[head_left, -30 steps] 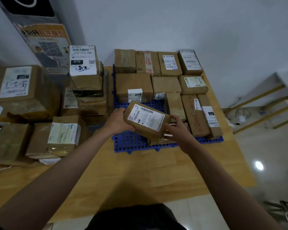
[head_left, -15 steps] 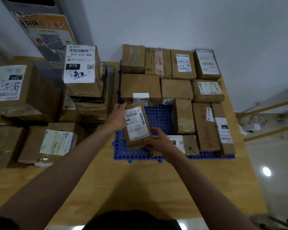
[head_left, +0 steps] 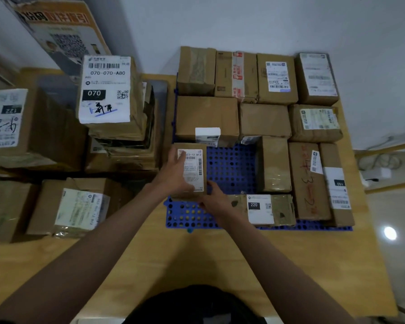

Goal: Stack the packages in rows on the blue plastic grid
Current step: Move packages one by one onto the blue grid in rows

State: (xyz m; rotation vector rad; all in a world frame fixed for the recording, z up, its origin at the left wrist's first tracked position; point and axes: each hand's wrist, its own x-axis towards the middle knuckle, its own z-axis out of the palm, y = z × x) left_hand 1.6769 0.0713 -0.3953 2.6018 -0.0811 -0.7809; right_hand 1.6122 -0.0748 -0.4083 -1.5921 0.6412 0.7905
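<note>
A blue plastic grid (head_left: pixel 230 168) lies on the wooden table, with several brown packages in rows over its back and right parts. A small brown package with a white barcode label (head_left: pixel 194 169) rests lengthwise at the grid's left edge, just in front of a larger box (head_left: pixel 206 116). My left hand (head_left: pixel 175 176) lies flat across its top and left side. My right hand (head_left: pixel 216 201) touches its near right corner. A package labelled 220 (head_left: pixel 261 209) sits right of my right hand.
Left of the grid stands a tall pile of packages topped by a box labelled 070 (head_left: pixel 107 90). More boxes (head_left: pixel 77 206) crowd the table's left side. A wall runs behind the grid. The table's front edge (head_left: pixel 150 265) is bare wood.
The small package turned from crosswise in the air to lengthwise and came down onto the grid's left edge. Both hands followed it down and to the left.
</note>
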